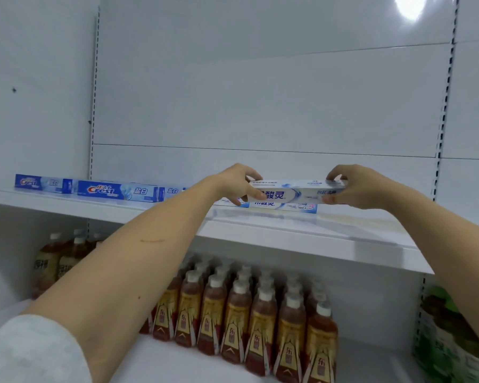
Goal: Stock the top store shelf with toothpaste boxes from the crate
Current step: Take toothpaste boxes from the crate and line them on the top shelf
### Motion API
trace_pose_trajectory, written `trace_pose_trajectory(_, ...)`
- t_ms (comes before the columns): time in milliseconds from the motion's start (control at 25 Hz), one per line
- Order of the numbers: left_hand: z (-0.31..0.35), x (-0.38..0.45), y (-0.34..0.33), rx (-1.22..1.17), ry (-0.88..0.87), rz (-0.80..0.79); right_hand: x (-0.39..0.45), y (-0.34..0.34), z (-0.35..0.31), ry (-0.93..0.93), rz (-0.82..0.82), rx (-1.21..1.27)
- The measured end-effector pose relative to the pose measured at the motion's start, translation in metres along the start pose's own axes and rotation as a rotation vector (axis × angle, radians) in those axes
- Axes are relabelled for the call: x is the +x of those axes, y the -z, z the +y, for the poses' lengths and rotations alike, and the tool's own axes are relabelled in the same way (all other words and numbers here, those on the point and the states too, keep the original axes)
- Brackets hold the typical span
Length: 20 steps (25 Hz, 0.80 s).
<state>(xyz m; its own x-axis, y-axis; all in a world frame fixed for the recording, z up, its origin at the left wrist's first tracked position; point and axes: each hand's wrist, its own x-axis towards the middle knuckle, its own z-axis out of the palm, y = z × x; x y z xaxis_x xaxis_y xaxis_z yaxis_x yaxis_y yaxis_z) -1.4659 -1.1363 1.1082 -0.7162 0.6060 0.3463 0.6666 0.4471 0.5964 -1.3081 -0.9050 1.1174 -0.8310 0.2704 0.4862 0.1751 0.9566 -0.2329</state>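
Observation:
A white toothpaste box (293, 191) with blue lettering is held level just above the top shelf (274, 230). My left hand (237, 183) pinches its left end and my right hand (351, 186) pinches its right end. The box sits on top of another white toothpaste box (288, 207) lying on the shelf. To the left, blue Crest toothpaste boxes (116, 191) lie in a row along the shelf, with one more Crest box (40, 183) at the far left. The crate is out of view.
The white back panel (260, 106) rises behind the top shelf. On the lower shelf stand several rows of red-and-gold tea bottles (246, 313), some brown bottles (56, 261) at the left, and green-labelled bottles (448, 327) at the right.

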Motion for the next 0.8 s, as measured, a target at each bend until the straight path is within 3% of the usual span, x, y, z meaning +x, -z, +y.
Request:
trace_pose_trajectory(280,0.000,0.050,-0.011,0.297,0.101,-0.130,0.056,-0.015,0.016,0.002,-0.154,-0.242)
trace_pose_trajectory(480,0.000,0.086,-0.016,0.381,0.158,-0.172,0.104,-0.033,0.022,-0.028,-0.255,-0.375)
trace_pose_trajectory(800,-0.001,0.125,-0.016,0.415,0.334,-0.355,0.146,-0.060,0.034,-0.144,-0.486,-0.216)
